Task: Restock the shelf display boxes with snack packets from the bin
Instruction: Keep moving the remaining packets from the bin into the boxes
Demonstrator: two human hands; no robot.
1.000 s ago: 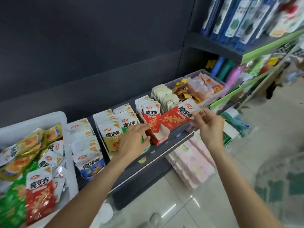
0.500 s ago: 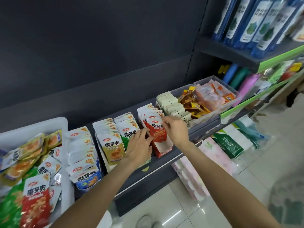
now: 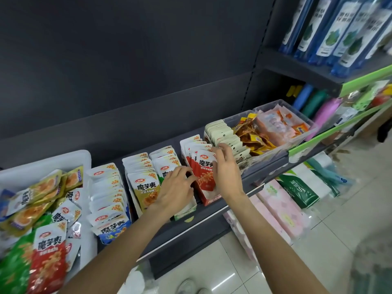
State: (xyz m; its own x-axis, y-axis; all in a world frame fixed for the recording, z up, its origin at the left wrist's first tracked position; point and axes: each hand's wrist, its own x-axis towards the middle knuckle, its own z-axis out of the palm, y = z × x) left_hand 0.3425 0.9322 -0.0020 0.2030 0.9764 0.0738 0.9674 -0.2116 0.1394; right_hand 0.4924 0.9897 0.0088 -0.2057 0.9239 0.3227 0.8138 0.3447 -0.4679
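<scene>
A red snack packet (image 3: 205,172) stands at the front of the red display box (image 3: 209,199) on the dark shelf. My right hand (image 3: 226,169) rests against its right side, fingers curled over the packet row. My left hand (image 3: 177,188) lies on the green display box (image 3: 184,212) just left of it, with its fingertips touching the red packet's left edge. A white bin (image 3: 70,160) at the far left holds a loose heap of red, green, yellow and blue packets. Further display boxes with yellow packets (image 3: 146,190) and blue packets (image 3: 110,227) stand between bin and hands.
A box of beige packets (image 3: 227,137) and clear tubs of orange snacks (image 3: 282,126) sit to the right on the shelf. Tissue packs (image 3: 280,211) lie on the lower level. Blue bottles (image 3: 339,28) fill the upper right shelf. Tiled floor lies below.
My right hand brought the red packet from the right and set it upright at the front of the red box. My left hand stayed beside that box.
</scene>
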